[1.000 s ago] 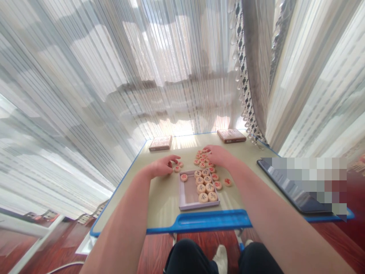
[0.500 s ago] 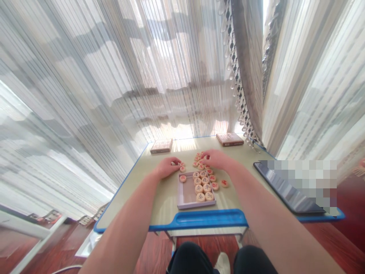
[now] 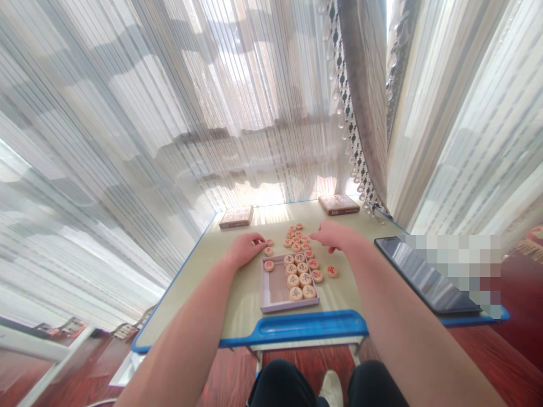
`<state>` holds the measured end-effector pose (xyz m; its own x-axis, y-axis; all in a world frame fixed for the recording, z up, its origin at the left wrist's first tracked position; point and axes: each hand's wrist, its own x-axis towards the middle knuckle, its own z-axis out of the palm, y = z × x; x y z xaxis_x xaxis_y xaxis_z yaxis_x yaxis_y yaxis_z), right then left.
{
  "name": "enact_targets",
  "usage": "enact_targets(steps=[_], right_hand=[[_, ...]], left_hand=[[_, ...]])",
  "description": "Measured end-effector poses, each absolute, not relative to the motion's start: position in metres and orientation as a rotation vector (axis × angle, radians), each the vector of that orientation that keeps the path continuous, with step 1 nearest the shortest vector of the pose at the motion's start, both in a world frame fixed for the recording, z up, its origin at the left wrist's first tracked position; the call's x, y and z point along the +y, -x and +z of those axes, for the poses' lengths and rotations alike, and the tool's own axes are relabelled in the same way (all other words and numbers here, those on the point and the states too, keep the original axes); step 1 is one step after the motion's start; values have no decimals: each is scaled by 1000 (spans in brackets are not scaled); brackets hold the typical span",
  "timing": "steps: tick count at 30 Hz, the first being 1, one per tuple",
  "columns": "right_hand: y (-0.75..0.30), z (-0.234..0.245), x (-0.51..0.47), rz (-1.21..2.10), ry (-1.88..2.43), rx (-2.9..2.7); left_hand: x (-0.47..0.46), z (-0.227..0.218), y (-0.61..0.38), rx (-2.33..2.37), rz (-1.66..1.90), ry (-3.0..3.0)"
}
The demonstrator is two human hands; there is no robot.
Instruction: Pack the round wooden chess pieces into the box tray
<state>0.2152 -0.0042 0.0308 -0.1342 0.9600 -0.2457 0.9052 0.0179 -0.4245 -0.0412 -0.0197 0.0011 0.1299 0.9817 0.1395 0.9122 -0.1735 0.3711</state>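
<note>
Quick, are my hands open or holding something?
Left hand: fingertips at a red-marked xiangqi piece; whether it's gripped can't be told.
Right hand: open beside more red-marked pieces, nothing visibly held.

Bare forearms (image 3: pixel 193 314), dark trousers (image 3: pixel 280 387) over both knees, one off-white shoe or sock (image 3: pixel 331 389)

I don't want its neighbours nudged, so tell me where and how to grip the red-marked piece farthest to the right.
Pinch the red-marked piece by its round rim, near and far edges, probably best from above with the right hand. It lies flat, its edge exposed all round, and its nearest neighbour sits at its left, the tighter side.
</note>
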Motion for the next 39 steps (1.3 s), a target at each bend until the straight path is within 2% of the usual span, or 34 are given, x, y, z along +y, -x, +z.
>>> enact_targets(steps=[3, 8, 16, 25, 39], right_hand=[[-217, 38, -14, 893, 1998, -2267], [-215, 43, -26, 904, 1922, -2403], [-231, 34, -17, 1209, 1710, -2537], [-217, 33, -25, 812, 1794, -2564], [-218, 29, -13, 753, 1807, -2499]], left_hand=[[-19, 0, 41, 1901, 496, -2250], [-17, 0, 40, 1938, 463, -2307], [-18, 0, 40, 1951, 462, -2272], [-17, 1, 40, 1959, 432, -2292], [-15, -2, 43, 1957, 426, -2284]])
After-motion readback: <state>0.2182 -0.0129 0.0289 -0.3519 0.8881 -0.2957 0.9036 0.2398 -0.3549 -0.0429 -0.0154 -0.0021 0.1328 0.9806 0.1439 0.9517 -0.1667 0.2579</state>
